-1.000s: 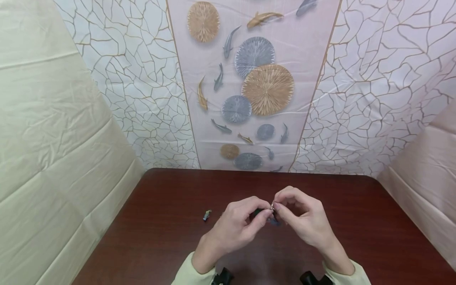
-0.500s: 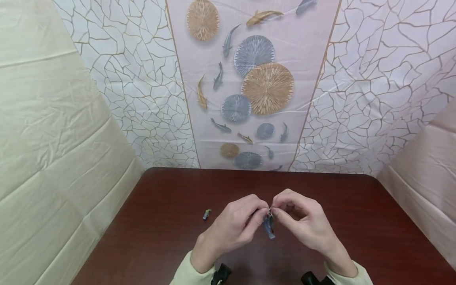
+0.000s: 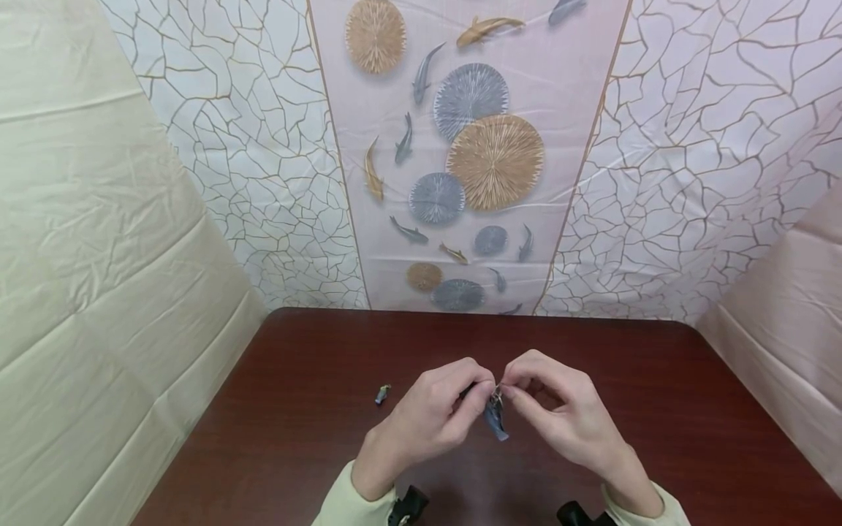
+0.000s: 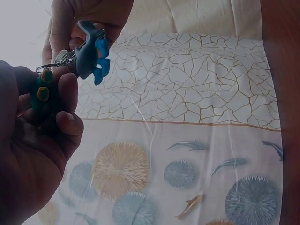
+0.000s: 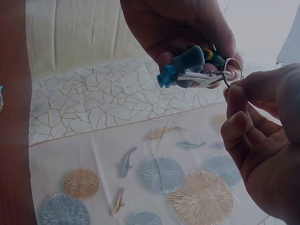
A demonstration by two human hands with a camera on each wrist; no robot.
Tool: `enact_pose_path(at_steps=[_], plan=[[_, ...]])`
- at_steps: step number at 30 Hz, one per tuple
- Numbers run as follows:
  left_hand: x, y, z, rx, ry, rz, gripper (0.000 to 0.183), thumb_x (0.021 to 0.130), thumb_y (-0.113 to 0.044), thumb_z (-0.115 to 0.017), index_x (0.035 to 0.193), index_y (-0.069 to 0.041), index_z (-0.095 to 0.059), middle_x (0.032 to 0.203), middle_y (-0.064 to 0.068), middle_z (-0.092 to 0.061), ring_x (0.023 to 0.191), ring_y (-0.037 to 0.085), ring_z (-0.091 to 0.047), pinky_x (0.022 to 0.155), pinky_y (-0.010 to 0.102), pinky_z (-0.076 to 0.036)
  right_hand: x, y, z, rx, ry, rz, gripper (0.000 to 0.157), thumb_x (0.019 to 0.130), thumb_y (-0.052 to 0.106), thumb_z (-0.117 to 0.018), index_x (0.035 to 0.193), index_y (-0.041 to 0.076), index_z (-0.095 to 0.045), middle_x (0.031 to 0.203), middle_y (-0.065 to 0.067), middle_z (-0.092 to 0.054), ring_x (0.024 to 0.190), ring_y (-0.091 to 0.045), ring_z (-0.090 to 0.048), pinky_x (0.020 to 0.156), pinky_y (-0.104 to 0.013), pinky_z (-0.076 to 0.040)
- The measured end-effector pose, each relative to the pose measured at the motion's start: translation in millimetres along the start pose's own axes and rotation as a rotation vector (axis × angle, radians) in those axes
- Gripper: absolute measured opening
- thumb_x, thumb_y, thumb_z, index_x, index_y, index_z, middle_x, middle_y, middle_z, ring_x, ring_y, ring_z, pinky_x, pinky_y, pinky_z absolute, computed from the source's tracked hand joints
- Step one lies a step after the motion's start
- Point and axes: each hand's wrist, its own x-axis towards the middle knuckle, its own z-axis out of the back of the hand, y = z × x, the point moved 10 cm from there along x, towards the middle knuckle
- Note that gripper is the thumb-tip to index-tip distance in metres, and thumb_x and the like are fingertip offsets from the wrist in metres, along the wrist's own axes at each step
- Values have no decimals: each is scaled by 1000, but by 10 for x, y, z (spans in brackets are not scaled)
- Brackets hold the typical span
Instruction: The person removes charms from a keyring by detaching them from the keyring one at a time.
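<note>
Both hands meet over the middle of the table around a keychain. My left hand point(image 3: 434, 409) curls round a dark green charm point(image 4: 40, 91) with yellow-orange rings, its fingertips close to the split ring. My right hand point(image 3: 569, 409) pinches the metal split ring point(image 5: 224, 77) between thumb and index finger. A grey-blue charm point(image 3: 496, 424) with bright blue parts dangles from the ring below the fingertips. Beside it in the right wrist view is a flat silver metal piece point(image 5: 201, 78). Fingers partly hide the ring and the green charm.
A small blue and yellowish figure point(image 3: 382, 395) lies on the dark red-brown table point(image 3: 309, 351), left of the hands. Behind the table's far edge hangs a patterned cloth point(image 3: 460, 256). Plain cream cloth point(image 3: 118, 256) covers the left side.
The grey-blue charm, mostly hidden behind the fingers a second ago, now hangs below them. Both hands have shifted slightly left and still hold the keychain.
</note>
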Motion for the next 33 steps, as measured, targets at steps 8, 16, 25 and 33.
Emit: enact_pose_path(at_steps=[8, 16, 25, 33], plan=[[-33, 35, -1, -7, 17, 14, 12, 102, -11, -48, 93, -12, -57, 79, -7, -52, 72, -1, -47, 66, 6, -40, 20, 33, -62, -13, 1, 29, 30, 74, -22, -69, 91, 1, -63, 84, -5, -57, 74, -7, -52, 53, -17, -45], [-41, 58, 5, -23, 11, 26, 12, 101, -9, -49, 92, -13, -57, 81, -7, -55, 69, -2, -45, 61, 11, -43, 21, 51, -75, -42, -3, 51, 5, 90, 1, -68, 90, 2, -63, 83, -5, -58, 74, -7, -53, 56, -16, -47], [-18, 57, -9, 19, -9, 22, 10, 100, -9, -52, 93, -11, -59, 81, -6, -55, 71, 0, -48, 66, 8, -41, -9, -10, -10, -71, -1, -19, 14, 85, -6, -69, 94, 4, -66, 84, -5, -61, 72, -3, -54, 52, -14, -45], [-10, 47, -2, 88, -39, 14, 8, 98, -9, -54, 95, -10, -61, 85, -6, -58, 73, 1, -49, 69, 6, -41, -14, -86, -57, -112, 55, -91, 30, 76, -15, -71, 90, 11, -65, 82, 4, -59, 69, -2, -56, 55, -13, -47]])
